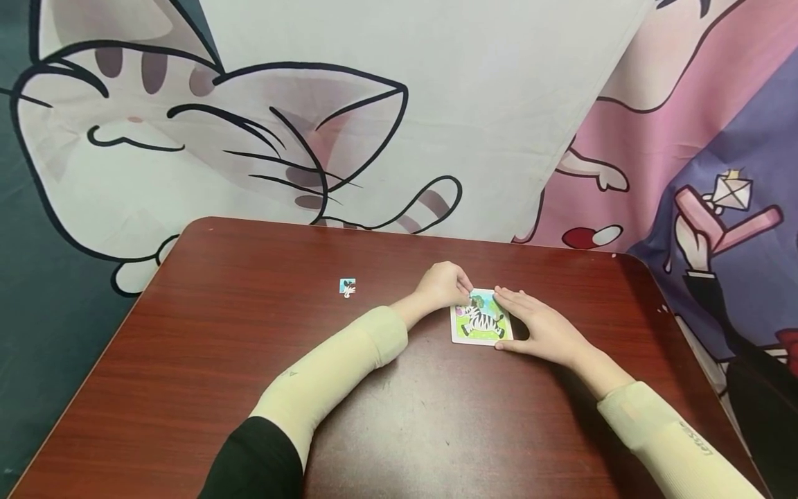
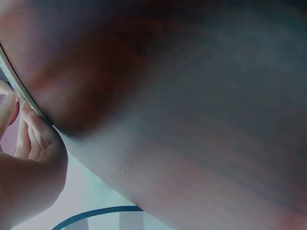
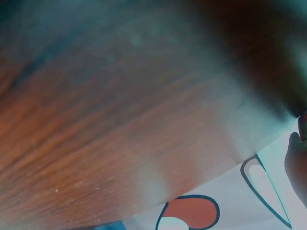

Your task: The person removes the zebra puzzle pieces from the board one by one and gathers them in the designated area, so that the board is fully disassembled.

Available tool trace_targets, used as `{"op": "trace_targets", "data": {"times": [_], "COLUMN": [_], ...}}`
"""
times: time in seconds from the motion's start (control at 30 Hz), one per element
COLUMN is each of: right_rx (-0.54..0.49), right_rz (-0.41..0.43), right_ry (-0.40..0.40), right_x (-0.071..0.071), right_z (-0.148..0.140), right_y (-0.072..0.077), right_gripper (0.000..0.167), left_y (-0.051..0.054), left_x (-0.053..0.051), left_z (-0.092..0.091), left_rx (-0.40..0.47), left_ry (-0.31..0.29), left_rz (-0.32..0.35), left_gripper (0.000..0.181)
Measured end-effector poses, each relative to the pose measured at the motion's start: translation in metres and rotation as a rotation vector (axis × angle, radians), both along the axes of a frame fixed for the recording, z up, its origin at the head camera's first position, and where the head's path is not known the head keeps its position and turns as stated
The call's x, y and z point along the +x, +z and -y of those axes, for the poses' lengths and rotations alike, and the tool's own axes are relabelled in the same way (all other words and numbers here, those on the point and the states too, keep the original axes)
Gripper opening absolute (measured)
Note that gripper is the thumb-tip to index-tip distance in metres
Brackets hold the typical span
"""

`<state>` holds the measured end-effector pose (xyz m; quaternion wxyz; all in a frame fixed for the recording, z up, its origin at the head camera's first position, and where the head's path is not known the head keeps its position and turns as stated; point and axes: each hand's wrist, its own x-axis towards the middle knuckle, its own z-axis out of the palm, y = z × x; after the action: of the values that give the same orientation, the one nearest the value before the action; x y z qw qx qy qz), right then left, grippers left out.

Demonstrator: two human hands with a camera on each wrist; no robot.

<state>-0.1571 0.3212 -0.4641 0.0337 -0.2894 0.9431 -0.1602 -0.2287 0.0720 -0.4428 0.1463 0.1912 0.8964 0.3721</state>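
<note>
A small square jigsaw puzzle (image 1: 483, 320) with a zebra on green and a pale border lies on the table in the head view. My left hand (image 1: 444, 285) pinches at its upper left corner, fingers bent and close to the thumb. What lies between those fingertips is hidden. My right hand (image 1: 545, 326) holds the puzzle's right side, with fingers at the upper corner and thumb at the lower one. A loose puzzle piece (image 1: 347, 287) with blue and black-and-white print lies farther left. The left wrist view shows the left fingers (image 2: 36, 136) at the puzzle's thin edge.
The brown wooden table (image 1: 218, 346) has rounded far corners. Behind it hangs a white cloth (image 1: 486, 125) with a cat drawing, beside a pink and purple printed cloth (image 1: 654, 152). In the right wrist view, mostly blurred tabletop (image 3: 120, 134) fills the frame.
</note>
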Motion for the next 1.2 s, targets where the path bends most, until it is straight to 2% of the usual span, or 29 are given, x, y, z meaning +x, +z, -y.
{"op": "trace_targets", "data": {"times": [0.53,0.87,1.2], "right_rx": [0.024,0.016,0.029], "right_rz": [0.0,-0.011,-0.008], "right_ry": [-0.004,-0.001,0.0], "right_x": [0.0012,0.0004,0.001], "right_z": [0.0006,0.0006,0.0], "right_y": [0.0016,0.0026,0.0018], "right_gripper": [0.096,0.096,0.096], "left_y": [-0.0015,-0.0018,-0.0017], "left_x": [0.0032,0.003,0.0028], "left_z": [-0.0045,-0.005,-0.0037], "left_rx": [-0.094,-0.096,-0.072], "left_ry": [-0.02,-0.022,-0.052], "left_rz": [-0.06,-0.087,-0.104], "left_gripper": [0.021,0.02,0.018]}}
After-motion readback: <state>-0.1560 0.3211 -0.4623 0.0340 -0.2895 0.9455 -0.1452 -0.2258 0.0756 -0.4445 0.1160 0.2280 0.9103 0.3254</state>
